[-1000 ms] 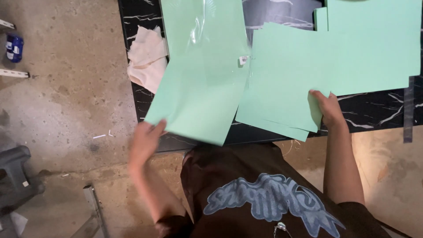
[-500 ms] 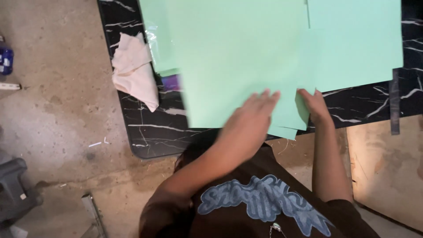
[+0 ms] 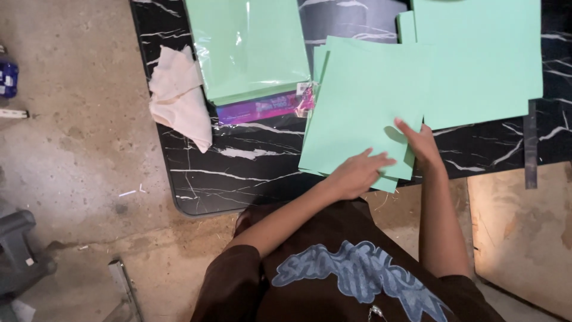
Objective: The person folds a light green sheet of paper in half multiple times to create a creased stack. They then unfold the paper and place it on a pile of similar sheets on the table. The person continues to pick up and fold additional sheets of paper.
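Note:
A stack of mint-green paper sheets (image 3: 357, 107) lies on a black marble-patterned table (image 3: 238, 167). My left hand (image 3: 357, 173) rests flat on the stack's near edge. My right hand (image 3: 420, 143) touches the stack's right side with its fingers on the top sheet. Another large green sheet (image 3: 482, 59) lies to the right, partly under the stack. A clear-wrapped pack of green paper (image 3: 253, 48) sits at the back left, with a purple label strip (image 3: 262, 110) along its near edge.
A crumpled white cloth (image 3: 179, 95) hangs over the table's left edge. The floor is bare concrete. A blue object (image 3: 8, 77) is at far left, a grey stool (image 3: 18, 250) at lower left, and a wooden board (image 3: 524, 238) at lower right.
The large sheet my left hand held at the table's left edge now lies on the stack. My left hand moved right onto the sheets; the wrapped pack is uncovered.

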